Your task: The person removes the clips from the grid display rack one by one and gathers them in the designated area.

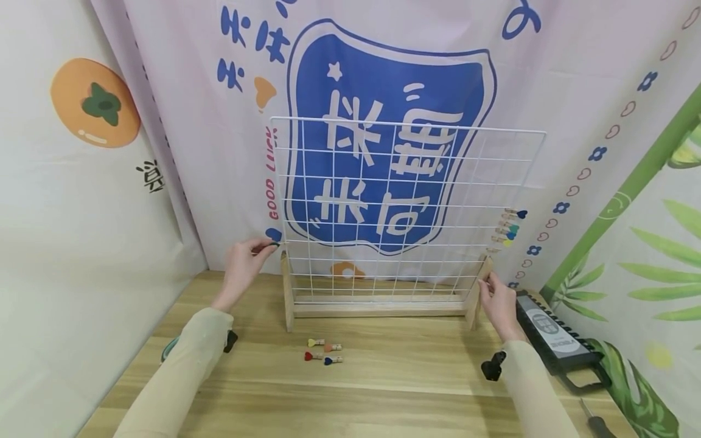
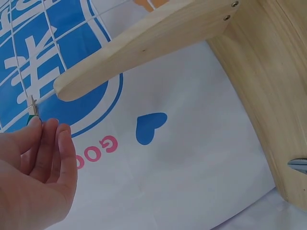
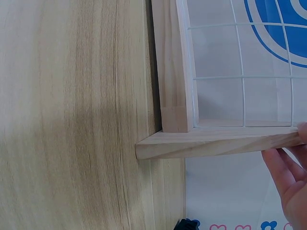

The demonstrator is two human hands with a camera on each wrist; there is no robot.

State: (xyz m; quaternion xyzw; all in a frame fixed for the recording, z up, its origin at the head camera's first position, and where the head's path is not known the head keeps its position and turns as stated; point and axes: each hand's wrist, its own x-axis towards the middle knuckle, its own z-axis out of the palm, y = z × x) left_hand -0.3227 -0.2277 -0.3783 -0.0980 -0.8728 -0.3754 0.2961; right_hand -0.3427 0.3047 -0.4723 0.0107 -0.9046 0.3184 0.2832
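Note:
My left hand (image 1: 241,267) pinches a small wooden clothespin (image 2: 32,106) with a dark green end between thumb and fingers. The clothespin's tip meets the left edge of a white wire grid (image 1: 408,125), just above the top of the left wooden upright (image 1: 288,298). It looks clipped on the wire, though I cannot tell for certain. On the other side, my right hand (image 1: 499,304) grips the upper part of the right wooden upright (image 3: 211,146). Several clothespins with coloured hearts (image 1: 510,234) sit along the grid's right edge.
Several heart clothespins, including a yellow one (image 1: 316,342) and a red one (image 1: 313,356), lie on the wooden table (image 1: 394,389) before the stand. A black case (image 1: 558,340) and a screwdriver (image 1: 597,423) lie at right. Pliers (image 2: 298,165) rest at left.

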